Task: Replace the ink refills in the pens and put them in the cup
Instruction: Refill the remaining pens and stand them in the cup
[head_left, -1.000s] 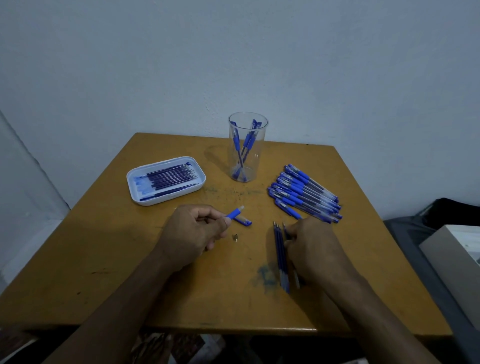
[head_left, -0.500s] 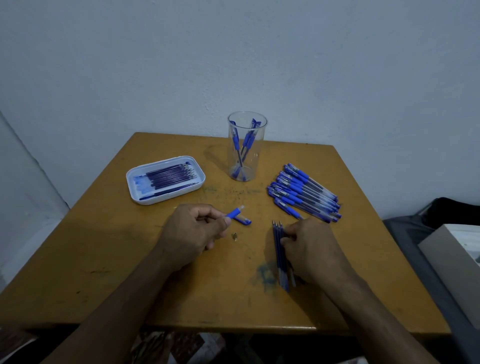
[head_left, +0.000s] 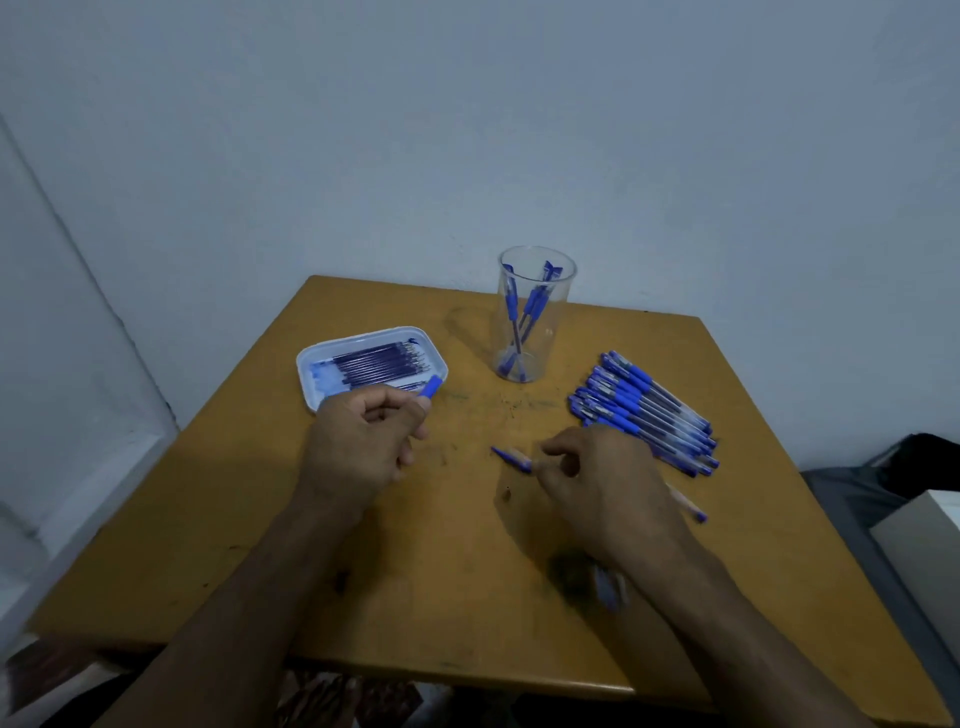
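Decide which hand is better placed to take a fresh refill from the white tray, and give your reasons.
The left hand: it hovers at the white tray's near edge, beside the refills, though it grips a blue pen piece. The right hand is farther away, holding a pen part.

two bare forearms reach forward from the bottom edge, roughly parallel, over a tabletop (head_left: 415, 597). the left hand (head_left: 363, 447) is raised a little, back of the hand up, fingers curled into a loose fist round a blue pen part (head_left: 430, 387) that pokes out past the knuckles. the right hand (head_left: 597, 483) sits lower and nearer the middle, back of the hand up, thumb and fingertips drawn together pinching the end of a small blue piece (head_left: 511, 458). the hands are near each other but apart.
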